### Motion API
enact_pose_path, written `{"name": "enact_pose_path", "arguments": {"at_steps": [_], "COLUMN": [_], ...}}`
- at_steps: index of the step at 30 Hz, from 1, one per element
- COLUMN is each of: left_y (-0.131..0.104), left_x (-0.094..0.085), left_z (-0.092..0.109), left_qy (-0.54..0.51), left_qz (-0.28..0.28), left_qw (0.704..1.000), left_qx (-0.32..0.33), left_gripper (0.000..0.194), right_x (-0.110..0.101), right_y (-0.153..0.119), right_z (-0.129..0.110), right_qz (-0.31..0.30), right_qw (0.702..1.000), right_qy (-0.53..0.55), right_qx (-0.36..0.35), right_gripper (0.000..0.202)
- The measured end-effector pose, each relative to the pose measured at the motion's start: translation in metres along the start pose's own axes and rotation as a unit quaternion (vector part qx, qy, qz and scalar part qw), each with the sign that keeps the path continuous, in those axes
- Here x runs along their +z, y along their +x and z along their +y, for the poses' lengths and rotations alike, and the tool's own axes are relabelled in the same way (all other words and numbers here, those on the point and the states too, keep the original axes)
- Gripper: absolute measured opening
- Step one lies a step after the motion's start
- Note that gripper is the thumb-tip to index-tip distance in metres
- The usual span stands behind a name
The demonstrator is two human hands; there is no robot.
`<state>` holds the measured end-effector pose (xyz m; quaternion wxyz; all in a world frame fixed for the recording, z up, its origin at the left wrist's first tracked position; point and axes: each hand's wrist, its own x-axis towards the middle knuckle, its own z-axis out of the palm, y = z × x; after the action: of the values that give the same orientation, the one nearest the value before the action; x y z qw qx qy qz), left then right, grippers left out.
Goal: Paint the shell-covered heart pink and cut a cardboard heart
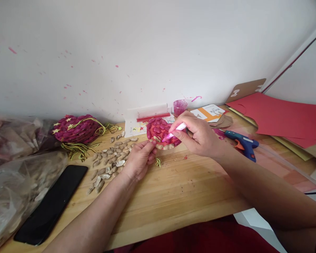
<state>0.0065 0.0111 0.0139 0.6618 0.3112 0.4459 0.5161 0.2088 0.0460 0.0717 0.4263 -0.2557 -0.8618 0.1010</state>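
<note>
Dark red clothing (pixel 189 240) shows at the bottom edge, nearest the camera, below a pale wooden tabletop (pixel 168 196). Over the middle of that tabletop is a round red disc covered with magenta-painted peanut shells (pixel 158 130), those along its near rim bare and tan. The left hand (pixel 140 159) pinches the disc's near-left edge between thumb and fingers; whether its underside touches the wood I cannot tell. The right hand (pixel 198 135) grasps a slim white-handled tool with a pink tip (pixel 178 131), pointing down at the shells by the near rim. Just left of the left hand, loose tan peanut shells (pixel 112 154) lie scattered. Behind the disc are a white paper sheet with coloured marks (pixel 133 123) and a clear plastic cup stained magenta (pixel 180 108). To the right lie a blue hot-glue gun with an orange trigger (pixel 246 144) and large red card sheets (pixel 284 114). Farther left, a stack of magenta shell-covered pieces with yellow stars and yellow-green cords (pixel 79 130) stands near clear plastic bags (pixel 18 196) and a black smartphone (pixel 52 203). Pink specks dot the white wall (pixel 147 42).
</note>
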Motion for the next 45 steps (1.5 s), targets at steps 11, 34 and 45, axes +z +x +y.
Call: {"name": "enact_pose_path", "arguments": {"at_steps": [11,34,45], "left_y": [0.0,-0.002,0.0], "left_x": [0.0,0.0,-0.001], "left_z": [0.001,0.002,-0.005], "left_qy": [-0.004,0.047,0.073], "left_qz": [-0.004,-0.03,-0.012], "left_qw": [1.0,0.998,0.997], "left_qx": [0.0,-0.024,0.001], "left_gripper": [0.044,0.05,0.052], "right_x": [-0.001,-0.003,-0.005], "right_y": [-0.002,-0.003,-0.003], "right_z": [0.005,0.016,0.025], "right_qz": [0.008,-0.004,0.091], "right_qw": [1.0,0.989,0.974], "right_qy": [0.003,0.108,0.138], "right_qx": [0.026,0.104,0.158], "right_gripper": [0.008,0.016,0.022]}}
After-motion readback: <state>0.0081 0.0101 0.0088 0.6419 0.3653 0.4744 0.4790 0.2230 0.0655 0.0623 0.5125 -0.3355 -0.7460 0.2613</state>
